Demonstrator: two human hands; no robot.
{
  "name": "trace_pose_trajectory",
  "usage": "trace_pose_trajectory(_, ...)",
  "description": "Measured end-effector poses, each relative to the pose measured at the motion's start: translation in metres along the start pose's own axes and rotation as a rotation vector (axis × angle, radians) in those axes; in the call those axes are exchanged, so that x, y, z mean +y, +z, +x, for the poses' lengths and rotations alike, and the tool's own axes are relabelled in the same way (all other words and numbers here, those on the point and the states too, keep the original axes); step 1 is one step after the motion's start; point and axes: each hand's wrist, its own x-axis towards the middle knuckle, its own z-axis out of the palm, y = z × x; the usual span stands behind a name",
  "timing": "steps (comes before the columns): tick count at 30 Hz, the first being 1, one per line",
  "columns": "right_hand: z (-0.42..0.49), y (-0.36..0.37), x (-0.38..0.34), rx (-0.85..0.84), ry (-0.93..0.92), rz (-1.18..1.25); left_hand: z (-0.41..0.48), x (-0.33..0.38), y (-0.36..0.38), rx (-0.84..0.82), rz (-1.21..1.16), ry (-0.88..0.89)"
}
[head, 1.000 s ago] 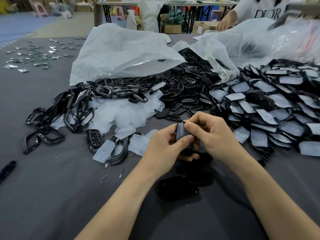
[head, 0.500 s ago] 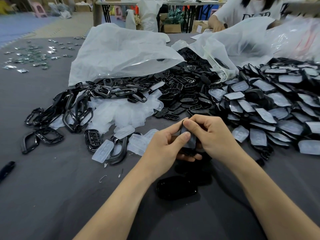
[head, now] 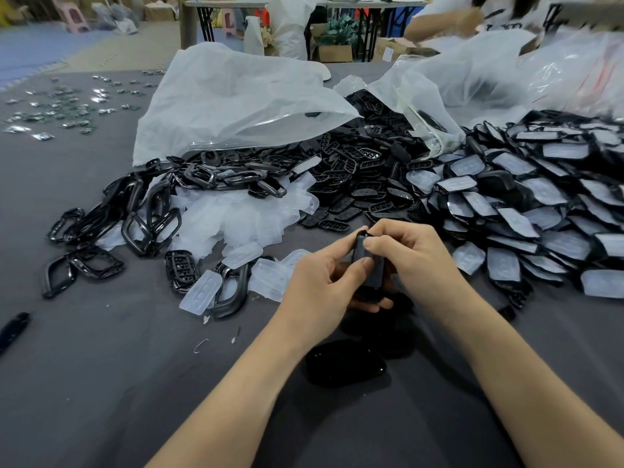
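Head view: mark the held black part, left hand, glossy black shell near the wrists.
black part [head: 375,273], head view, its flat face.
left hand [head: 320,285], head view, back of hand.
glossy black shell [head: 344,363], head view, top face.

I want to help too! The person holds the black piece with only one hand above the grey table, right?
Not one: the head view shows the left hand and the right hand both holding the black piece above the grey table.
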Motion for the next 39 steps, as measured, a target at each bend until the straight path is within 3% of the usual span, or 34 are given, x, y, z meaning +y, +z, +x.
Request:
trace_pose_trajectory(12,0.003,0.002,0.004,0.131,-0.048,0.048,-0.002,0.002,0.002,0.018,-0.036,0.034)
trace_pose_trajectory(24,-0.003,0.003,-0.001,0.068,-0.128,-0.153,-0.002,0.003,0.002,0.056,-0.042,0.031)
trace_pose_trajectory(30,-0.002,-0.005,-0.004,0.035,-0.098,-0.087,-0.003,0.004,0.001,0.097,-0.015,0.058)
trace_pose_trajectory(35,0.001,-0.017,-0.008,0.043,-0.120,-0.126,-0.001,0.000,0.000,0.331,0.216,0.157)
trace_pose_trajectory(39,0.000,-0.014,-0.007,0.075,-0.188,-0.327,-0.002,0.001,-0.005,0.551,0.512,0.350)
